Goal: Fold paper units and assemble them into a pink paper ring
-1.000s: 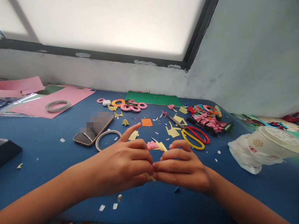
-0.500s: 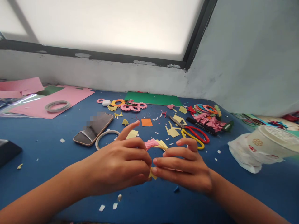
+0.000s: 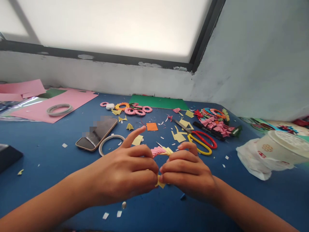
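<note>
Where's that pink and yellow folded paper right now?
The folded paper is just below the centre of the head view, held between the left hand and the right hand.

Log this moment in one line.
left hand: holding pink-and-yellow folded-paper piece | right hand: fingers against it | scissors: on blue table, unheld

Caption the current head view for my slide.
Left hand and right hand hold a pink-and-yellow folded-paper piece over a blue table, with scissors lying beyond.
</note>
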Available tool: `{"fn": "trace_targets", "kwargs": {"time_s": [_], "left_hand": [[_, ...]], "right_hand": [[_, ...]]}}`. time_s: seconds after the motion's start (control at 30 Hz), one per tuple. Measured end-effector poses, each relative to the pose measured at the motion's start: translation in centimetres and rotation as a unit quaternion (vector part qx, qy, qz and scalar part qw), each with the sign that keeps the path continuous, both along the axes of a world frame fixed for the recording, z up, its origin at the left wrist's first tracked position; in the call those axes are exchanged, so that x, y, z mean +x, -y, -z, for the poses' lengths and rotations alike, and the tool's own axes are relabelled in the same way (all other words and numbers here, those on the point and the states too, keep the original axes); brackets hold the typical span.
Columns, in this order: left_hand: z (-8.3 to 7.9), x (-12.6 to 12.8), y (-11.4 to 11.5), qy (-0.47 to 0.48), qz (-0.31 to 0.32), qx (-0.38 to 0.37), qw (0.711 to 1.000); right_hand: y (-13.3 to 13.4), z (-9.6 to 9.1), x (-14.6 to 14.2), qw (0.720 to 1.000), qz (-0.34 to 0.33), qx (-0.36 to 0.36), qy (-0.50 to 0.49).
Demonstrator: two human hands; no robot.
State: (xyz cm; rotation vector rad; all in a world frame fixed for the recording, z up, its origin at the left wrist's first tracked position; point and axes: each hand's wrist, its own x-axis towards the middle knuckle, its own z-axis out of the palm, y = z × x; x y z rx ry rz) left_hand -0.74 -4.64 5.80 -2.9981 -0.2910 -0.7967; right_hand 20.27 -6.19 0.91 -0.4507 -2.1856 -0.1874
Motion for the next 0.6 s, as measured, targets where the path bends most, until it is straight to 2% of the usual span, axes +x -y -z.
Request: {"fn": "trace_targets", "kwargs": {"time_s": [0.1,0.17,0.23,0.27,0.33,0.4,0.47,0.53,0.6], "left_hand": [[0.0,-0.2,-0.3,0.009,-0.009,0.03,0.999],[0.1,-0.4,-0.6,0.026,-0.009,0.048,0.998],[0.3,-0.6,-1.0,0.039,-0.011,0.065,0.997],[0.3,-0.6,-1.1,0.043,-0.013,0.073,0.996],[0.4,-0.8,-1.4,0.049,-0.012,0.09,0.995],[0.5,-0.9,-1.5,0.061,0.001,0.11,0.992],[0.5,-1.0,-1.3,0.072,0.011,0.131,0.989],[0.6,-1.1,-1.0,0.083,-0.004,0.142,0.986],[0.5,-1.0,-0.6,0.085,-0.03,0.146,0.985]], "right_hand": [[-0.2,-0.9,0.5,0.999,0.017,0.034,-0.022],[-0.8,-1.8,1.4,0.997,0.033,0.032,-0.055],[-1.7,-2.3,2.4,0.996,0.065,-0.02,-0.063],[-2.2,-2.2,2.9,0.994,0.087,-0.062,-0.036],[-3.2,-1.5,3.5,0.975,0.129,-0.163,0.084],[-4.0,0.0,3.5,0.943,0.174,-0.216,0.186],[-4.5,1.7,3.1,0.929,0.23,-0.217,0.193],[-4.6,2.7,2.5,0.931,0.232,-0.21,0.187],[-4.4,2.8,2.1,0.94,0.221,-0.192,0.176]]}}
